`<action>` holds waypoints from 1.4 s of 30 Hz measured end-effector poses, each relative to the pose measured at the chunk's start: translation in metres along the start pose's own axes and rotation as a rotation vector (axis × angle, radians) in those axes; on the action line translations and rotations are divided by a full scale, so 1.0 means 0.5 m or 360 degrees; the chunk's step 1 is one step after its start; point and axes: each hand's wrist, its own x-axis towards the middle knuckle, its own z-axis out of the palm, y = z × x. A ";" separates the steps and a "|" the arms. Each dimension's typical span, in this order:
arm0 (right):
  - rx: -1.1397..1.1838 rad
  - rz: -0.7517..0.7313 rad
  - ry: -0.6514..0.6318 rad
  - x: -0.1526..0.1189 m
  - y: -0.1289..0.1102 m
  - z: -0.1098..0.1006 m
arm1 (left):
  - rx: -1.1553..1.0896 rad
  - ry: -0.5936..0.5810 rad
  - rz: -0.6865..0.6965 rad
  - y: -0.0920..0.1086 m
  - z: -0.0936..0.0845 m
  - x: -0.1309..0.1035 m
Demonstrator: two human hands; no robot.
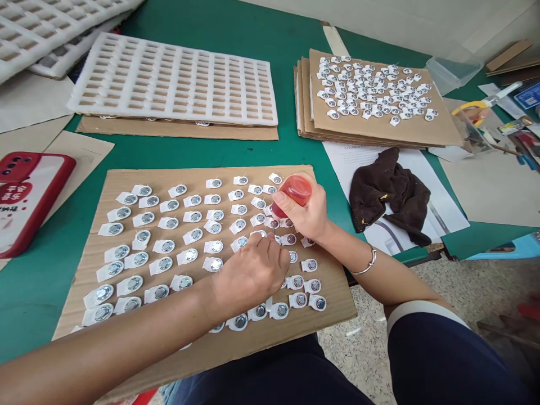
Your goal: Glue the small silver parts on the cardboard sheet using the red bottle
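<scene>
My right hand is wrapped round a translucent red squeeze bottle, tilted with its lower end toward the parts. Just below it, my left hand has its fingertips pinched together close to the bottle's lower end; whatever they hold is hidden. Both hands are over a brown cardboard sheet, which carries rows of small round silver parts on white tabs. Some of these parts are covered by my hands and left forearm. The sheet's near edge overhangs the table above my lap.
A white foam grid tray lies on cardboard at the back left. Stacked cardboard sheets at the back right bear many similar parts. A dark brown cloth rests on printed paper. A red-cased phone is at far left, yellow-handled scissors at right.
</scene>
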 end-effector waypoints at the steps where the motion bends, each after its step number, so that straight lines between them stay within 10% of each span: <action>1: 0.0000 0.0001 0.0006 0.000 0.001 0.000 | -0.0007 -0.0005 -0.0002 0.000 0.000 0.000; 42: -0.0086 -0.0079 0.0020 0.004 0.009 -0.013 | -0.0090 -0.0068 0.0050 -0.012 -0.010 0.001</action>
